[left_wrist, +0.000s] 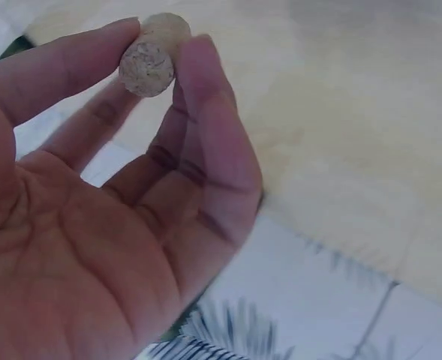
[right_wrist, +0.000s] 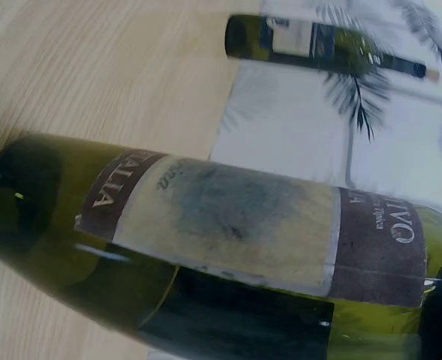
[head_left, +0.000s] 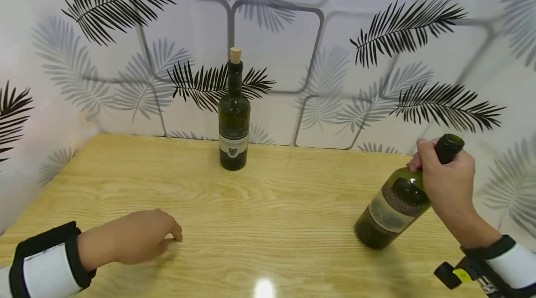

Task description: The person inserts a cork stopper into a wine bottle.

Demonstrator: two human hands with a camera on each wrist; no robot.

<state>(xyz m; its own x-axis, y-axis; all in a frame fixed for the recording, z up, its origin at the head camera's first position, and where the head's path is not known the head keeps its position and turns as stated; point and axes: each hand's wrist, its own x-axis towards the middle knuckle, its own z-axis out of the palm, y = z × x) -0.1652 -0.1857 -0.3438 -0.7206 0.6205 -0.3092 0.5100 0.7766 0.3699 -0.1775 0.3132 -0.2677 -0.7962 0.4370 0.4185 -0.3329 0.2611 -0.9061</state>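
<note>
Between thumb and fingers my left hand (head_left: 140, 237) pinches a cork (left_wrist: 149, 64), its round speckled end facing the wrist camera. That hand is low over the left part of the table, and in the head view the cork is hidden behind it. On the right, my right hand (head_left: 450, 181) grips the neck of a green wine bottle (head_left: 393, 209), whose mouth is uncorked. This bottle leans, with its base low and to the left and its neck toward the upper right. Its cream and brown label (right_wrist: 228, 217) fills much of the right wrist view.
A second, darker wine bottle (head_left: 233, 116) stands upright at the back of the table (head_left: 284, 186), with a cork (head_left: 235, 55) in its mouth. Behind the table's far edge rises a wall covering (head_left: 276, 51) with leaf patterns.
</note>
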